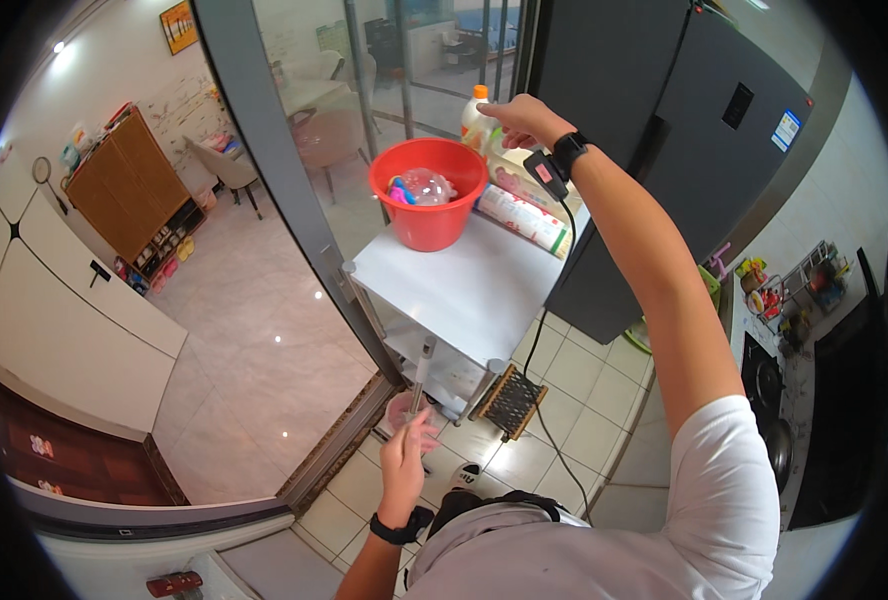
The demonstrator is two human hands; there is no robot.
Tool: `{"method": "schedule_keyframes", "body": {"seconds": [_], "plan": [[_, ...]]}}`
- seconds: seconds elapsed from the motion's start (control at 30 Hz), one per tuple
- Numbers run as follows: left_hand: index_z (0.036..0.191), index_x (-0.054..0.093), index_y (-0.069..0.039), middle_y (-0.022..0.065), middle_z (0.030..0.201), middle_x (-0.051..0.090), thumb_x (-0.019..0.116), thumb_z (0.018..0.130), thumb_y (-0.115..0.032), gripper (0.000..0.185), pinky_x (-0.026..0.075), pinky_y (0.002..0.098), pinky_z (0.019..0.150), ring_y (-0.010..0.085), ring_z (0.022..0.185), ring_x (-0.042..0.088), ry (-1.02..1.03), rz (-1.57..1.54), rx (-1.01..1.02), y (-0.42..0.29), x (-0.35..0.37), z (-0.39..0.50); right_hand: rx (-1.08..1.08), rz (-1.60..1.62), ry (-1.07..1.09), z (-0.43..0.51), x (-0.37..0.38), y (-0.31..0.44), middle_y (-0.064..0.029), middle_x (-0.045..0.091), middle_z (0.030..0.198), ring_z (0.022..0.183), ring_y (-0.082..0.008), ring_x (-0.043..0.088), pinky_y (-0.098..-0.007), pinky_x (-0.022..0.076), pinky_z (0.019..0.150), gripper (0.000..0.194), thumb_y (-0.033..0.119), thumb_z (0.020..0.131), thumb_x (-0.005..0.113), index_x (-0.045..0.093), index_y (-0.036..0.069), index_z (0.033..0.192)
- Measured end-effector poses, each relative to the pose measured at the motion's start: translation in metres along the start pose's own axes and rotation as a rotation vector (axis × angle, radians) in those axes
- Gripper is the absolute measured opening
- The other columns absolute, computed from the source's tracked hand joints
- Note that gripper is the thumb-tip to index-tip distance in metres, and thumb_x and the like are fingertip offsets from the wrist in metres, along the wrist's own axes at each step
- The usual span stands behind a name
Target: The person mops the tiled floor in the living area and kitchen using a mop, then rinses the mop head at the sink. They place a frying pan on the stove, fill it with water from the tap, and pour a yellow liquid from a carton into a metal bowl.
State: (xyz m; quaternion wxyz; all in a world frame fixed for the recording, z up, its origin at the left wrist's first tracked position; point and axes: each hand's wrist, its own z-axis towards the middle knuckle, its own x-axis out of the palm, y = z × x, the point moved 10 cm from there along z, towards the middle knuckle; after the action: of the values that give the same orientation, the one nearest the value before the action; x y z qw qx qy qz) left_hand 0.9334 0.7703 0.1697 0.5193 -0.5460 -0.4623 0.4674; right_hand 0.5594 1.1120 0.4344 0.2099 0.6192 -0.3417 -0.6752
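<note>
My right hand (526,121) reaches over the back of a white-topped metal rack (451,281). Its extended finger or thumb is beside a white bottle with an orange cap (476,120), and its other fingers curl above a large translucent jug (522,176). I cannot tell whether it grips either. A red plastic bucket (432,229) stands on the rack, holding a clear, rounded plastic item (427,186). Low at the rack's front, my left hand (405,461) is near the lower visible part of a white-and-grey pole (423,367); whether it touches the pole is unclear.
A white printed cylindrical pack (522,217) lies beside the jug. Below the rack are a pink container (399,411) and a woven, wood-edged item (513,401). A black cable (564,454) runs across the tiles. A dark refrigerator (684,112) and sliding-door frame (264,150) flank the rack.
</note>
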Motion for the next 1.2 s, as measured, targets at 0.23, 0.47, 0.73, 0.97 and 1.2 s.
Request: {"method": "schedule_keyframes", "body": {"seconds": [0.23, 0.47, 0.73, 0.97, 1.2], "plan": [[0.137, 0.058, 0.002, 0.0135, 0.100, 0.072, 0.048, 0.106, -0.016, 0.036, 0.056, 0.0296, 0.072, 0.0162, 0.080, 0.069, -0.215, -0.099, -0.203, 0.062, -0.069, -0.051, 0.018, -0.005, -0.045, 0.047, 0.031, 0.005, -0.0169, 0.074, 0.086, 0.071, -0.0216, 0.076, -0.0299, 0.0595, 0.058, 0.029, 0.017, 0.090, 0.061, 0.069, -0.010, 0.099], [0.136, 0.056, 0.004, 0.0131, 0.096, 0.071, 0.049, 0.106, -0.013, 0.035, 0.057, 0.0291, 0.072, 0.0173, 0.079, 0.070, -0.221, -0.100, -0.191, 0.072, -0.085, -0.053, -0.259, -0.261, -0.274, 0.057, 0.009, 0.039, -0.0188, 0.074, 0.080, 0.078, -0.0342, 0.074, -0.0415, 0.0584, 0.078, 0.027, 0.023, 0.085, 0.059, 0.077, 0.003, 0.090], [0.133, 0.059, 0.005, 0.0124, 0.096, 0.071, 0.053, 0.103, -0.008, 0.033, 0.057, 0.0288, 0.075, 0.0150, 0.082, 0.069, -0.117, -0.139, -0.108, 0.044, -0.037, -0.021, -0.706, -0.180, -0.669, -0.042, -0.103, 0.102, -0.0177, 0.072, 0.084, 0.084, -0.0395, 0.070, -0.0430, 0.0560, 0.077, 0.020, 0.021, 0.087, 0.063, 0.072, 0.003, 0.090], [0.132, 0.059, 0.002, 0.0105, 0.107, 0.070, 0.060, 0.097, -0.004, 0.036, 0.053, 0.0319, 0.085, 0.0149, 0.092, 0.065, 0.143, 0.015, 0.196, -0.054, 0.088, 0.014, -0.703, 0.101, -0.515, -0.245, -0.218, 0.060, -0.0087, 0.075, 0.095, 0.088, -0.0150, 0.072, -0.0299, 0.0579, 0.081, 0.018, 0.012, 0.101, 0.061, 0.066, -0.005, 0.106], [0.156, 0.024, 0.001, 0.0188, 0.161, 0.027, 0.084, 0.078, -0.030, 0.103, 0.029, 0.0522, 0.120, 0.0324, 0.148, 0.031, 0.599, -0.217, 0.620, -0.161, 0.315, -0.034, -0.271, 0.140, -0.620, -0.525, -0.246, -0.107, -0.0080, 0.072, 0.085, 0.082, -0.0124, 0.070, -0.0282, 0.0556, 0.076, 0.007, 0.000, 0.095, 0.062, 0.064, -0.006, 0.098]]}}
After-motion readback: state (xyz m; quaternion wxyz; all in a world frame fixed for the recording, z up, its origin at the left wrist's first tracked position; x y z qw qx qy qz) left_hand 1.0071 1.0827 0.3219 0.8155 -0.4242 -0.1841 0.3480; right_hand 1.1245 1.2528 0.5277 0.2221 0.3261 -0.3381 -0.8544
